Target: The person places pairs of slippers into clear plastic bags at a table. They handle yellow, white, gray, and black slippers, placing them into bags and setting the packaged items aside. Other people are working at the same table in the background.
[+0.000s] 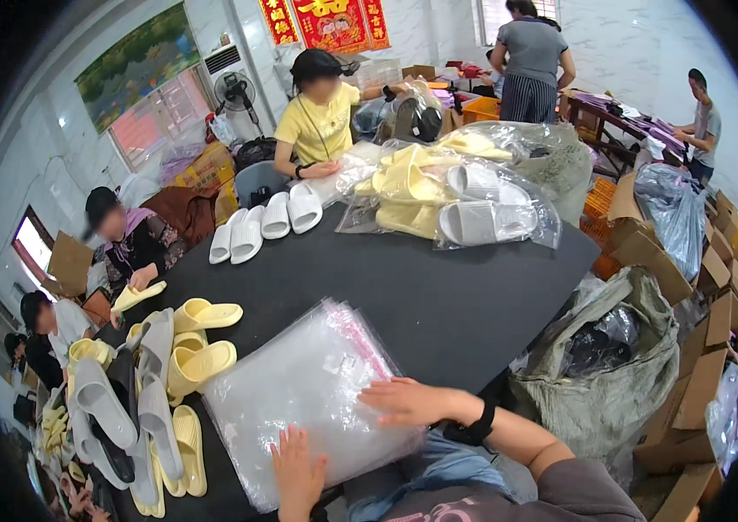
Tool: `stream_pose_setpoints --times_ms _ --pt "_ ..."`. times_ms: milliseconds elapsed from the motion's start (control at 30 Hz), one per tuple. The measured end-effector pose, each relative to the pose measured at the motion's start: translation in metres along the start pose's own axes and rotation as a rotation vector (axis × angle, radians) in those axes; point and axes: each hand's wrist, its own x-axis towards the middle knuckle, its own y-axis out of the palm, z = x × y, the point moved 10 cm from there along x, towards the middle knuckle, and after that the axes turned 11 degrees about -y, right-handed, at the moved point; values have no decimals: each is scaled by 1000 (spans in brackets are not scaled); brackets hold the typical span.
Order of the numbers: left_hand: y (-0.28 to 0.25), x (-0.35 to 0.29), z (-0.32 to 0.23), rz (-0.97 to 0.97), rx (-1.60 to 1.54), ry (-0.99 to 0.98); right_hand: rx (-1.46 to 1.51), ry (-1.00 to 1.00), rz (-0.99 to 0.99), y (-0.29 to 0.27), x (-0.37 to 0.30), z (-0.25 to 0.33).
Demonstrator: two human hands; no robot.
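A stack of clear plastic bags [256,404] with a pink strip along one edge lies at the near side of the black table [360,278]. Flat on its lower part rests my left hand [299,470], fingers spread. My right hand [408,402] reaches over the stack's right side, fingers stretched out, with a black band round the wrist. Neither hand grips anything. Just left of the bags lie yellow slippers [199,365], mixed with a heap of grey slippers [108,404] and some black ones.
White slippers [247,235] stand in a row at the far table edge. Bagged yellow and white slippers [447,196] lie at the back right. A co-worker in yellow [321,122] sits opposite; another [130,235] holds a yellow slipper at left. A woven sack [604,374] and cardboard boxes [704,391] stand right.
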Motion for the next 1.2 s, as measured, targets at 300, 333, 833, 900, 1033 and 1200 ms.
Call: stream_pose_setpoints --times_ms 300,333,833,900,1033,1200 --pt "15 -4 7 -134 1 -74 -453 528 -1300 -269 -197 -202" --pt "17 -1 6 -145 10 -62 -504 610 -1313 -279 -218 -226" --pt "10 -11 2 -206 111 -29 164 344 -1328 -262 -130 -167" --pt "12 -6 5 -171 42 -67 410 295 -1287 -250 -114 -123" --pt "9 -3 4 -194 29 -91 635 173 -1151 -234 -75 -30" --pt "0 -3 -1 -275 -6 -53 667 29 -995 -200 -11 45"
